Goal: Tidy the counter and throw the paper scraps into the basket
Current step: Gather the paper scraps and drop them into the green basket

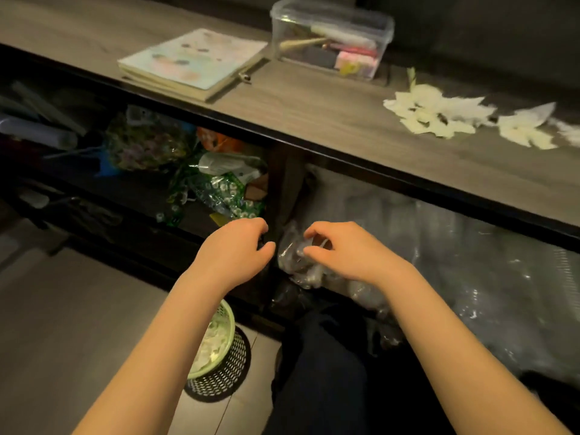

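Though ragged, cream-white paper scraps [437,112] on counter [314,116]

Logged on the grey counter [314,127]: torn pale paper scraps [439,116] at right, stacked books [191,61] at left, lidded clear box [329,39] of stationery just beside them. Found on the floor below: green mesh basket [232,334] holding scraps. Noted at the open shelf: left hand [238,249] curled, contents unclear; right hand [340,254] pinching crumpled clear plastic [293,257].

Shop-like counter [314,117] above wrapping supplies [221,191]
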The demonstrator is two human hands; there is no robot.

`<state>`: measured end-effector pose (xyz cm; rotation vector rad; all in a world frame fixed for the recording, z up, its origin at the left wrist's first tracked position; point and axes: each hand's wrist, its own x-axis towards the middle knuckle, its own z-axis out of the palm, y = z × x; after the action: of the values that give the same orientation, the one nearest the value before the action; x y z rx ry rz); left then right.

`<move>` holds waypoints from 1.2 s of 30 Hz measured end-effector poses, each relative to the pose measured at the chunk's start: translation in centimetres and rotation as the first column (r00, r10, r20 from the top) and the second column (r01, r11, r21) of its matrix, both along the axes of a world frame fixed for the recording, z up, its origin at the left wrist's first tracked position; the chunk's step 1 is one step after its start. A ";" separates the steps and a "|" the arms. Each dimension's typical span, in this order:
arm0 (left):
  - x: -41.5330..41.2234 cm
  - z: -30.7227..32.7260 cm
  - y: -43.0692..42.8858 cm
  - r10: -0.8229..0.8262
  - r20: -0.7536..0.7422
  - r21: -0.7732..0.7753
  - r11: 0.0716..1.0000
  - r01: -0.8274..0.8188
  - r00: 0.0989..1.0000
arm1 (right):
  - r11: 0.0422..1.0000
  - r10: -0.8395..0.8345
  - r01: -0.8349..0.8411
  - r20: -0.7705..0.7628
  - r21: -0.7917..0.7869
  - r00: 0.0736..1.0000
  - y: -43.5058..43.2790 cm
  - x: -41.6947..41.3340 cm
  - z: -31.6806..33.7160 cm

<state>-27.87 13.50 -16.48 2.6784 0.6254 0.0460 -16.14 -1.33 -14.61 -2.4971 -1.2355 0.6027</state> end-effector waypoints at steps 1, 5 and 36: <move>0.6 1.2 -0.9 -0.024 0.033 0.019 1.000 0.024 0.999 | 1.000 -0.015 0.014 0.014 0.026 1.000 -1.2 0.2 1.2; 2.8 5.6 -4.5 -0.134 0.143 0.057 0.990 0.127 0.981 | 0.987 -0.079 0.069 0.066 0.148 0.995 -5.8 1.2 5.1; 32.7 13.5 -22.8 -0.356 0.059 0.211 0.917 0.337 0.932 | 0.626 -0.777 0.703 0.343 0.338 0.527 -27.8 26.4 10.3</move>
<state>4.87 -9.31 -2.95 2.9178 0.1111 0.1466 10.27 -29.15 -4.32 -2.7503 -0.1565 -0.3325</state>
